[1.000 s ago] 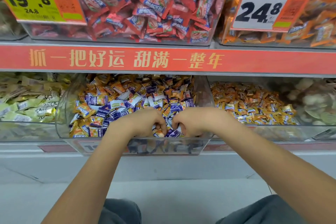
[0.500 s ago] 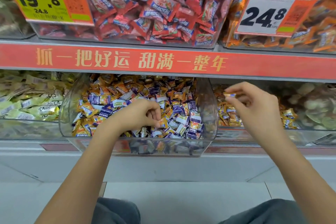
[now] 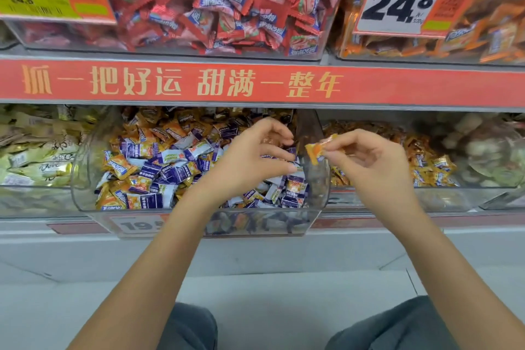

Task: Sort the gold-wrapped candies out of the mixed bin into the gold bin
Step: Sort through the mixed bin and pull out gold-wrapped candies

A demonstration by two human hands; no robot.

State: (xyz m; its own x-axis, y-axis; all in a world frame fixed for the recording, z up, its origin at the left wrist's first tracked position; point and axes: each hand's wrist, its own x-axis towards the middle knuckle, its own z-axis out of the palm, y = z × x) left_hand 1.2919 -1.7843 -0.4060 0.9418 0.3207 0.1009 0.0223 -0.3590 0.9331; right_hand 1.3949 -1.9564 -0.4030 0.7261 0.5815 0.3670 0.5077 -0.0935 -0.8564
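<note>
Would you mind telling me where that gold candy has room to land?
Room: the gold bin, its front floor bare beyond the right hand pinching the gold candy. Crowded: the mixed bin, heaped, left hand over it.

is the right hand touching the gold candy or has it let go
Touching. The head view shows the right hand pinching the gold candy between thumb and fingertips, beside the mixed bin's wall.

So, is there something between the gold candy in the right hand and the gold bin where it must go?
Only the clear side wall of the mixed bin. The right hand pinches the gold candy about over that wall, above its rim, and the gold bin lies open just to the right. Nothing else visible blocks the drop.
</note>
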